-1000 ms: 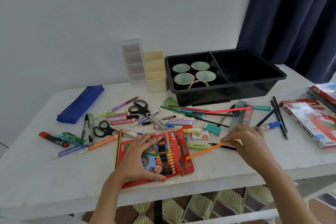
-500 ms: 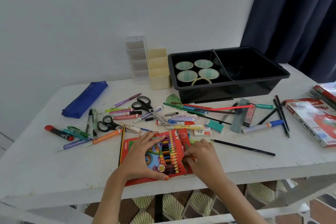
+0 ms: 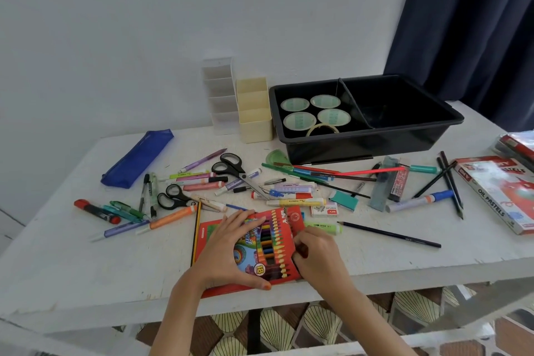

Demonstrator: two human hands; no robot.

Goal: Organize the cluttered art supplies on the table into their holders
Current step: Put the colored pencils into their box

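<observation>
My L hand is pressing flat, fingers spread, on pencil box nr tabletop front edge; R hand is curling at its right side, can't tell if gripping.

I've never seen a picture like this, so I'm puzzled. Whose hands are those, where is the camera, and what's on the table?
No machine here: these are a person's two bare hands. The camera sits on their head, looking forward and down. The left hand lies flat on a red box of coloured pencils. The right hand curls its fingers at the box's right edge; whether they pinch anything is hidden. Around lie pens, markers, scissors and a blue pencil case on the white table. Behind stand a cream holder and a black tray with tape rolls.
</observation>
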